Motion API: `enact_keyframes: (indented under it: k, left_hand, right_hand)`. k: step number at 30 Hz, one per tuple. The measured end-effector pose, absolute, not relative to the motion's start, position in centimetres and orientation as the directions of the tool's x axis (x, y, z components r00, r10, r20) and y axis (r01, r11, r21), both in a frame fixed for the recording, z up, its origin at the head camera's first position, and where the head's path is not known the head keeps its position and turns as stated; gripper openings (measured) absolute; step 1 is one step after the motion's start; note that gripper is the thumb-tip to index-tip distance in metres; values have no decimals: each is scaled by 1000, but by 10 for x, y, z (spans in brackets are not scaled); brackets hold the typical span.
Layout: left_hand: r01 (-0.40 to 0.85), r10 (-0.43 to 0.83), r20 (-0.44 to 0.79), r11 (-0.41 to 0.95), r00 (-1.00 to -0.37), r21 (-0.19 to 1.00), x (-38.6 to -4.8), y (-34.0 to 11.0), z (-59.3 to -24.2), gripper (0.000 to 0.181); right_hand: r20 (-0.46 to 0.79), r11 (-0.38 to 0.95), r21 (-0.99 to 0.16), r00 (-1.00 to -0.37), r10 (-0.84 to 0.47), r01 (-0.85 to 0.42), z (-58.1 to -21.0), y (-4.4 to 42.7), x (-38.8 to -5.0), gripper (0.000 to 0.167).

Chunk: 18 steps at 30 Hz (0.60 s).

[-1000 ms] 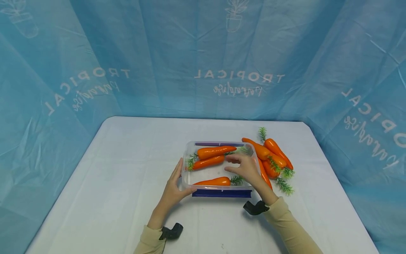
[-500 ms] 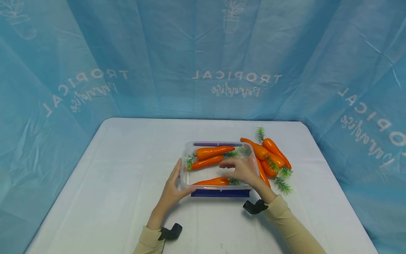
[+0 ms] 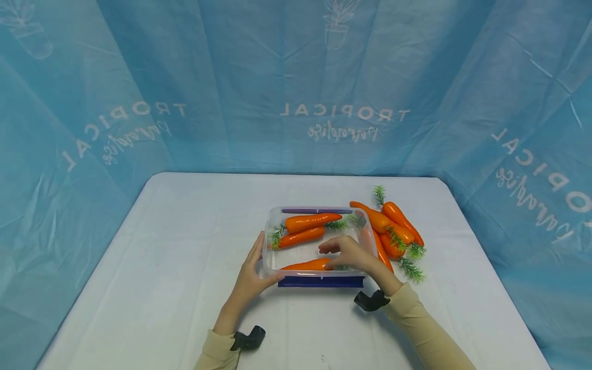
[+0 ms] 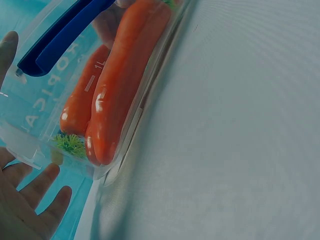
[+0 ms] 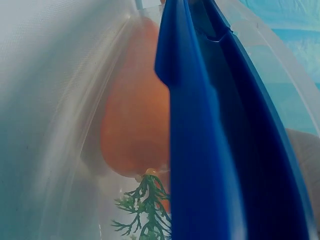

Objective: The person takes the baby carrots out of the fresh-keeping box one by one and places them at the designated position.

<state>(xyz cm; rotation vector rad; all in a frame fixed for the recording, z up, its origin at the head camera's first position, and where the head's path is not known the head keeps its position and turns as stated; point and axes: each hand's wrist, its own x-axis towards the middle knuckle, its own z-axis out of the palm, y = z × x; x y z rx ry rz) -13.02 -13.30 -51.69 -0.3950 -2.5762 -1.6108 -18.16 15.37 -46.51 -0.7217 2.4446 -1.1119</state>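
Note:
A clear plastic food container (image 3: pixel 266 241) with blue latches holds several orange toy carrots. Two carrots (image 3: pixel 312 222) lie along its back; a front carrot (image 3: pixel 305 264) lies along the near wall. My left hand (image 3: pixel 251 277) rests against the container's left side, thumb at the front left corner, its spread fingers (image 4: pixel 37 187) near the corner in the left wrist view. My right hand (image 3: pixel 350 254) is inside, its bent fingers apart from the thumb, which is at the front carrot's thick end. In the right wrist view a blue latch (image 5: pixel 200 130) hides most of that hand.
Several more toy carrots with green tops lie in a loose pile (image 3: pixel 401 223) against the container's right side. The white table (image 3: pixel 185 231) reaches to a blue printed curtain (image 3: pixel 277 77) at the back and sides.
My right hand has moved from the middle of the container toward its near wall, down to the front carrot. The left hand stays against the container. The view has shifted slightly.

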Motion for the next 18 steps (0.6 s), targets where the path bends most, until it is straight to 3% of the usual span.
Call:
enact_keyframes:
  k: [7,18]
  left_hand:
    - [268,174,213,418,-961,868,-131,-133,-519,105]
    - [277,176,222,420,-959,864,-130,-133,-519,105]
  right_hand:
    - [-145,566,-754,-757,-637,-333,-465,154,-183,40]
    - [-193,598,-733,-744,-640,-324,-465,154,-183,40]
